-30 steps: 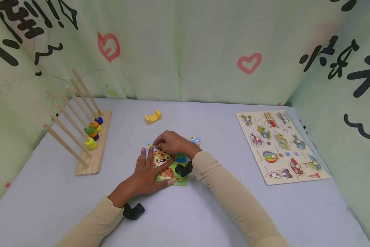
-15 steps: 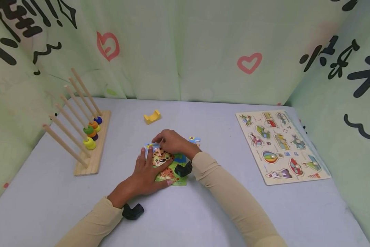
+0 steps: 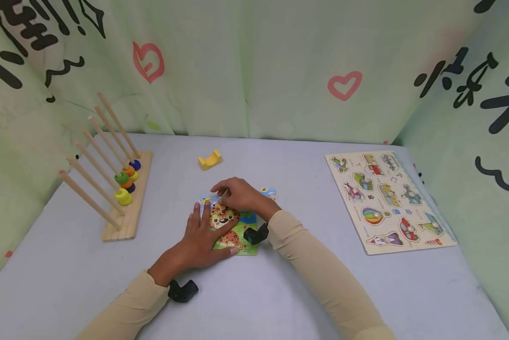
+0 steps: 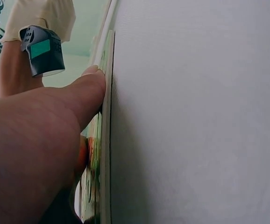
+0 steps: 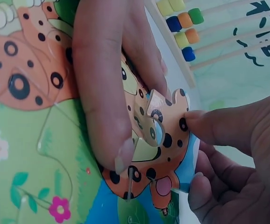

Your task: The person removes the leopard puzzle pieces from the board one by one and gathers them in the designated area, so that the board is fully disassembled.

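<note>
White-covered surface [image 3: 246, 302] carries everything. Shape board [image 3: 360, 222] is at the right and peg rack [image 3: 129, 215] with coloured rings at the left, both well apart from the work. Left hand [image 3: 203, 241] lies palm down, fingers spread across the leopard puzzle [image 3: 248, 249], which sits flat on the surface, in the middle; left wrist view shows the thumb at its near edge. That looks like the right hold: keep it flat, press evenly, stop the puzzle sliding, and keep fingertips clear of the seam being worked. Right hand [image 3: 239, 194] is at the puzzle's far side, its fingers pinching a small piece by the outer edge. Yellow block [image 3: 210, 160] stands beyond, touching nothing. Loose picture piece [image 3: 268, 192] lies just beside the puzzle, partly hidden by the right wrist. Smallest is the spotted piece [image 5: 174, 123] in the right hand, tilted up over the leopard's head, notch showing; cannot tell if it is going in or coming out. Either way, best to keep a light pinch, bring the piece level before any push, match notch and knob, then work it straight up or down; forcing it at this tilt could bend the knob or lift its neighbours.
</note>
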A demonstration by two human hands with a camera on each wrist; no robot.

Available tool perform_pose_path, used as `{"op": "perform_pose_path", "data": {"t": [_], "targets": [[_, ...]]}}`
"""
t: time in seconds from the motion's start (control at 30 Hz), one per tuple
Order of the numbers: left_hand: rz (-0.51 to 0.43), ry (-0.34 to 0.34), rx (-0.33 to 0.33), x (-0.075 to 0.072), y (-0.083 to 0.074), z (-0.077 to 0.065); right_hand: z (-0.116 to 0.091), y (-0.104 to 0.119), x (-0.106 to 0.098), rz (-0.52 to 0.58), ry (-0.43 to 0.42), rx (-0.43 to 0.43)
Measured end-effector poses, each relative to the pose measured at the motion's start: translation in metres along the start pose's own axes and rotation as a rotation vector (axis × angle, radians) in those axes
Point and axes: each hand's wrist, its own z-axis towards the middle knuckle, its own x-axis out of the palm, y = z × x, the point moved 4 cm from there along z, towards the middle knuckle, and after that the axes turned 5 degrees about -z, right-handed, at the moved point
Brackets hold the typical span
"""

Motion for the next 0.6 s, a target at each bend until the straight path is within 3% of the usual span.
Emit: {"op": "perform_pose_path", "data": {"t": [0.6], "targets": [[0.011,0.002,-0.004,-0.001,-0.002,0.000,-0.012,-0.019,0.001,0.042,-0.068,-0.059]]}}
